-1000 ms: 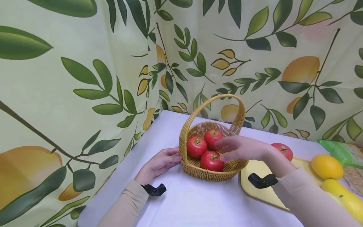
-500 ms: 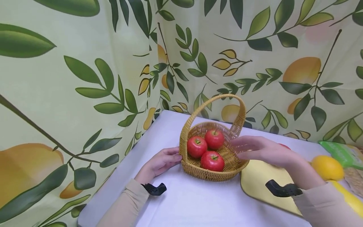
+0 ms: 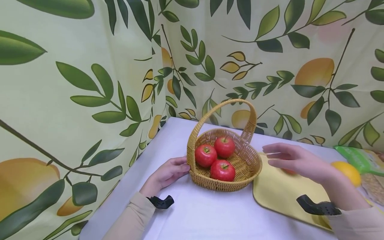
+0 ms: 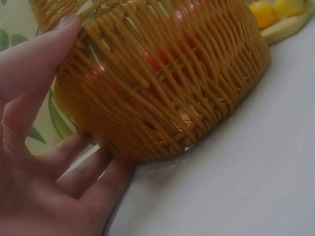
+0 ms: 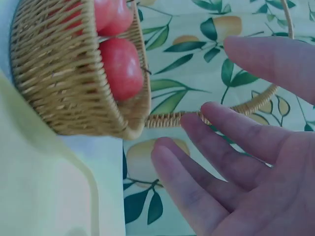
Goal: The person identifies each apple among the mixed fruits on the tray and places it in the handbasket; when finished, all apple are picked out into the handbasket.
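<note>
The left hand (image 3: 168,173) rests loosely against a tan wicker handled basket (image 3: 220,185) of three round red apples (image 3: 222,171) on the white counter (image 3: 198,215), apparently steadying it; the empty, unclenched right hand (image 3: 301,163) hovers over a flat yellow tray (image 3: 279,195).

The basket (image 3: 228,185), woven in tan strands with a tall arched handle, stands upright between the left hand (image 3: 169,172), which touches its side, and the right hand (image 3: 295,161), held apart from it. Inside, three shiny red apples (image 3: 223,170) sit grouped toward the left hand, stems up. Another apple (image 3: 289,172) shows as a red sliver under the right hand.
</note>
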{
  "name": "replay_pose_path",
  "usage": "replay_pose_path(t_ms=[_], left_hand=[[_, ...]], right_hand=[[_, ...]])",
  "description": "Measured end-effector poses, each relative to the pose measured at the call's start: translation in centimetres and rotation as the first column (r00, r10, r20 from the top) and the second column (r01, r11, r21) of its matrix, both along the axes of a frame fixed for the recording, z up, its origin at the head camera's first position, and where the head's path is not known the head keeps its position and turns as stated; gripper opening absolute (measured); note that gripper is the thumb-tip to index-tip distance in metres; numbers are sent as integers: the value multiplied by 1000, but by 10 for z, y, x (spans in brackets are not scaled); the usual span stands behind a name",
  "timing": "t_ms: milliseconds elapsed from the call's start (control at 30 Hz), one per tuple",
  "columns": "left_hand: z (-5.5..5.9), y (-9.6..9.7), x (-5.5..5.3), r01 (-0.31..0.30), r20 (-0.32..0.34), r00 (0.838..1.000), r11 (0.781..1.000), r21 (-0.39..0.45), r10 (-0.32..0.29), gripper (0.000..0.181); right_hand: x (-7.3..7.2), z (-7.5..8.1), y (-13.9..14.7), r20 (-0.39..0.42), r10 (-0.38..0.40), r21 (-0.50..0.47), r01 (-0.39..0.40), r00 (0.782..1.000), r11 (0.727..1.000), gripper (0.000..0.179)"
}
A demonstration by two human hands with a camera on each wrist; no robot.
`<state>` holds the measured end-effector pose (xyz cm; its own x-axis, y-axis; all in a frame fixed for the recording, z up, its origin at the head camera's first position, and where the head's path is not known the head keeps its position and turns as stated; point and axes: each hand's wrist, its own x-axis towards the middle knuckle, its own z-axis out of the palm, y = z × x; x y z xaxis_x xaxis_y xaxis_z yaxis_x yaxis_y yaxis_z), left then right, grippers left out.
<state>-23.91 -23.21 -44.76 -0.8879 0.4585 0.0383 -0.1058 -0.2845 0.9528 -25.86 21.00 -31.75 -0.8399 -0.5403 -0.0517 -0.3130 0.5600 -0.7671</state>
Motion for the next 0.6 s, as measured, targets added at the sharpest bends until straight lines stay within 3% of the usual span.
replay_pose_path(t_ms=[300,533,600], left_hand=[[2,1,2,-13,18,1000,1000,13,13,38],[0,0,1,-9,23,1000,1000,7,9,36],[-1,0,1,-8,27,1000,1000,13,8,36]], right_hand=[[7,-20,18,-39,-77,26,78,996,997,44],[11,-42,24,60,-172,-100,177,983,979,50],[13,-47,27,68,-210,-83,215,975,973,54]])
